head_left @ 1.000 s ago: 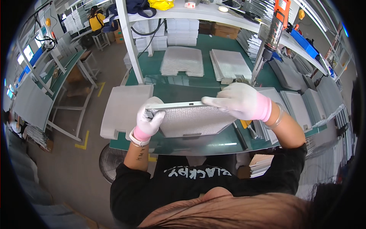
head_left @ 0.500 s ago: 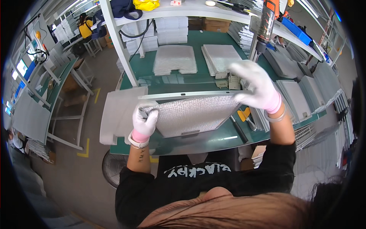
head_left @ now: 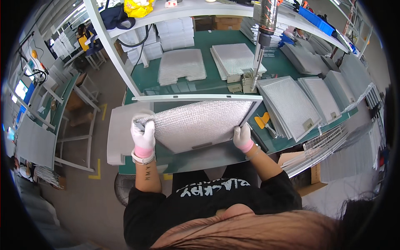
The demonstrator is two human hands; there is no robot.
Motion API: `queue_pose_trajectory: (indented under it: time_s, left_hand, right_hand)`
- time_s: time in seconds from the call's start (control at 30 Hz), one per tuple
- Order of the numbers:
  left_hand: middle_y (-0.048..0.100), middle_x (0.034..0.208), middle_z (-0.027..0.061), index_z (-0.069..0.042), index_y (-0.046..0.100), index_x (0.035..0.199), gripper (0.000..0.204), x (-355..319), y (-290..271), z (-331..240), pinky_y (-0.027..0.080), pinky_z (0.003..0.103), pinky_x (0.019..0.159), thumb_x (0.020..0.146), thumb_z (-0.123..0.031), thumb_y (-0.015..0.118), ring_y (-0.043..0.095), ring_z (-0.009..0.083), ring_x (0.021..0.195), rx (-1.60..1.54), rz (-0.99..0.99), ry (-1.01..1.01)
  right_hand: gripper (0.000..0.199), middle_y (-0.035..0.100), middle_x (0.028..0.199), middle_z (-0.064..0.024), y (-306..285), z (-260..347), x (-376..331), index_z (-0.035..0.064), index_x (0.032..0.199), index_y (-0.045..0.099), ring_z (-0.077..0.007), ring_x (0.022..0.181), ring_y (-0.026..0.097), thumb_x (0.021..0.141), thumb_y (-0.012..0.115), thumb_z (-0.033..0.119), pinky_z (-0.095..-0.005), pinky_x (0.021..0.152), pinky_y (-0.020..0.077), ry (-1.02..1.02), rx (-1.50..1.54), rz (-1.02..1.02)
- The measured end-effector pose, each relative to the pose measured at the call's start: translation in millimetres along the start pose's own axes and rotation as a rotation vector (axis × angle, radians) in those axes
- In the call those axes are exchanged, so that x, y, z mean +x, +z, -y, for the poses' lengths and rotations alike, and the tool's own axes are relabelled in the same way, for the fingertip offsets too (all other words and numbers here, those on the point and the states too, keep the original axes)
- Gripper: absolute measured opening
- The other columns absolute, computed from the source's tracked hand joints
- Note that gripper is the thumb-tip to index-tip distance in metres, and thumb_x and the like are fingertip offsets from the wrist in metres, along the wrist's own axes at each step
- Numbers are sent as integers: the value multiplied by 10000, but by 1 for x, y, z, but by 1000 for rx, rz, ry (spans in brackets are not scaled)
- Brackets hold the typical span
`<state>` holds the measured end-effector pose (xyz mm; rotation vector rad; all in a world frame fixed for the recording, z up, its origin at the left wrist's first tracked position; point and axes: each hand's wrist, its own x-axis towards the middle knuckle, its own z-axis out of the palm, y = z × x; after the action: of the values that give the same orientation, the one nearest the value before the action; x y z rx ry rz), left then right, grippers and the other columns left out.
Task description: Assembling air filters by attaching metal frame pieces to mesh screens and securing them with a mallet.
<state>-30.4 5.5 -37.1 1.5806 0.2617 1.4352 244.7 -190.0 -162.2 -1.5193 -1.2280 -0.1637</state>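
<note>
A silvery mesh filter panel (head_left: 196, 125) is tilted up above the green tabletop in front of me. Along its far edge runs a pale metal frame bar (head_left: 200, 98) with small slots, and another rail borders its right side. My left hand (head_left: 143, 135), in a white glove with a pink cuff, pinches the panel's left edge, where a bit of grey metal shows between thumb and fingers. Gloved likewise, my right hand (head_left: 242, 137) is closed on the near right corner. Some of its fingers are hidden behind the panel.
Stacked mesh sheets (head_left: 181, 66) and beige clips (head_left: 249, 80) lie beyond the panel. An electric screwdriver (head_left: 266, 25) hangs at the far right. To the right are leaning filter panels (head_left: 291, 108), a yellow scraper (head_left: 262, 120) and a dark-handled tool (head_left: 259, 141). Pale sheets (head_left: 121, 133) overhang the left edge.
My right hand has come down from the far right end of the bar to the panel's near right corner, closing there. The left hand keeps its grip. The view has shifted.
</note>
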Motion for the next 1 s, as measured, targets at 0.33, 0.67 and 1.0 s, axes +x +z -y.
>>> queue_pose_trajectory:
  time_s: [0.33, 0.67, 1.0]
  left_hand:
    - [596, 990, 80, -20, 532, 985, 147, 0, -5, 7, 441, 277, 831, 842, 14, 519, 539, 123, 883, -30, 28, 32]
    - [589, 959, 59, -25, 531, 972, 122, 0, 0, 5, 441, 282, 836, 853, 2, 527, 540, 122, 875, -51, -29, -18]
    - [582, 974, 95, -27, 518, 970, 136, -3, 5, 10, 441, 304, 833, 842, 19, 515, 542, 159, 884, -113, 44, 12]
  right_hand:
    - [374, 642, 972, -226, -20, 21, 45, -26, 1053, 609, -437, 880, 621, 925, 412, 265, -435, 795, 494, -237, 93, -2]
    - [524, 637, 979, -237, -38, 52, 72, -43, 1118, 592, -410, 885, 632, 963, 349, 395, -409, 784, 494, -290, 307, 85]
    - [325, 597, 956, -224, -51, 77, 92, -40, 1122, 534, -386, 807, 591, 917, 399, 173, -411, 756, 480, -345, 218, 4]
